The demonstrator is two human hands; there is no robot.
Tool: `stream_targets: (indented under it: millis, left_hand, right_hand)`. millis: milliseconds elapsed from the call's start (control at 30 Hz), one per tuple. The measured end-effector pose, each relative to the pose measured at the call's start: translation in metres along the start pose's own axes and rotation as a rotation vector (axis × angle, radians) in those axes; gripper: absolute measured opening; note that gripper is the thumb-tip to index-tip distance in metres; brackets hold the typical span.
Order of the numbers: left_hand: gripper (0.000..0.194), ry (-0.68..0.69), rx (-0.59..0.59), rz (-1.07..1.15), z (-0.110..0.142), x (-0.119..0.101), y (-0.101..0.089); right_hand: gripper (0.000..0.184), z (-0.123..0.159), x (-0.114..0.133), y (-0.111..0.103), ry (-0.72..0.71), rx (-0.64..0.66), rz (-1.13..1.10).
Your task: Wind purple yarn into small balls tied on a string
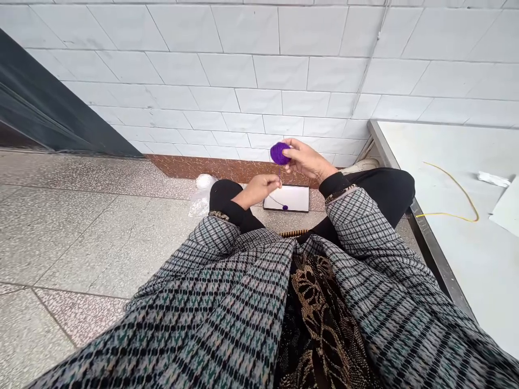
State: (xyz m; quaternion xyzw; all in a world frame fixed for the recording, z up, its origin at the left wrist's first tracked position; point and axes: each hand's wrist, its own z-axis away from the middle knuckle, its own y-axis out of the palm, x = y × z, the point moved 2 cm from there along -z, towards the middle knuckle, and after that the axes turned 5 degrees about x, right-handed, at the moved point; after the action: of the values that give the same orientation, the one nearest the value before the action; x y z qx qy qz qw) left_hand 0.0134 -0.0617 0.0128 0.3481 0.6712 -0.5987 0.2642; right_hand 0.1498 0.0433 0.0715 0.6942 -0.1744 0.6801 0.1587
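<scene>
A ball of purple yarn [278, 153] is gripped at its right side by the fingers of my right hand [306, 158]. From its underside a purple strand [279, 170] runs down to my left hand [261, 189], whose thumb and fingers pinch it. Below the hands, a shallow white tray with a dark rim [307, 208] lies on the floor. In it sits a small dark purple clump [285, 207], with a thin thread trailing from it up toward my left hand.
A white ball [204, 181] and clear plastic wrapping [199, 204] lie left of my knee. On the right stands a white table with a metal edge [441, 259], bearing a yellow cord [466, 197] and white scraps [493, 179]. A tiled wall [279, 75] rises ahead.
</scene>
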Motion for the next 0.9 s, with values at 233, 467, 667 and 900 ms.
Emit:
stream_targets:
  millis: [233,467,667,900]
  left_hand:
    - [0.023,0.07,0.052,-0.175,0.006,-0.025,-0.014]
    - [0.019,0.024,-0.209,-0.127,0.001,-0.011,-0.045]
    - [0.021,-0.11,-0.225,-0.017,-0.006,0.01,-0.024]
    - [0.024,0.044,0.189,-0.09,0.002,-0.019,0.004]
  right_hand:
    - [0.037,-0.011,-0.03,-0.01,0.187,-0.123,0.502]
    - [0.027,0.005,-0.019,0.009,0.232,0.259,0.182]
    - [0.031,0.003,-0.005,0.009,0.039,0.145,-0.19]
    - [0.034,-0.013,-0.023,-0.014,0.133,-0.215,0.195]
